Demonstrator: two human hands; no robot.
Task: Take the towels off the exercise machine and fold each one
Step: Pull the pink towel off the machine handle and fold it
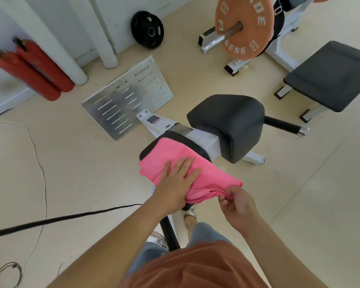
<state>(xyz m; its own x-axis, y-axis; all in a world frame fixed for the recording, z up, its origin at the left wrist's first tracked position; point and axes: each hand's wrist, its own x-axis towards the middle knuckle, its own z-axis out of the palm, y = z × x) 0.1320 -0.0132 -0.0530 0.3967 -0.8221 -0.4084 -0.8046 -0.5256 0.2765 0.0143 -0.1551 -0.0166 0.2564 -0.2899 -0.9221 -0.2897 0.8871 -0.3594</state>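
Note:
A pink towel [212, 179], folded into several layers, lies on a black pad [195, 145] of the white-framed exercise machine [208, 140]. My left hand [178, 179] lies flat on the towel with straight fingers, pressing it down. My right hand [236, 203] pinches the towel's stacked edges at its near right corner. A larger black cushion [231, 125] of the same machine stands just beyond the towel. No other towel is in view.
A slotted metal footplate [129, 98] fronts the machine. Two red fire extinguishers [31, 69] lie by the wall at left. A black weight plate [147, 30], an orange plate [245, 23] on a bar and a black bench [330, 75] stand behind. Cables [56, 220] cross the floor.

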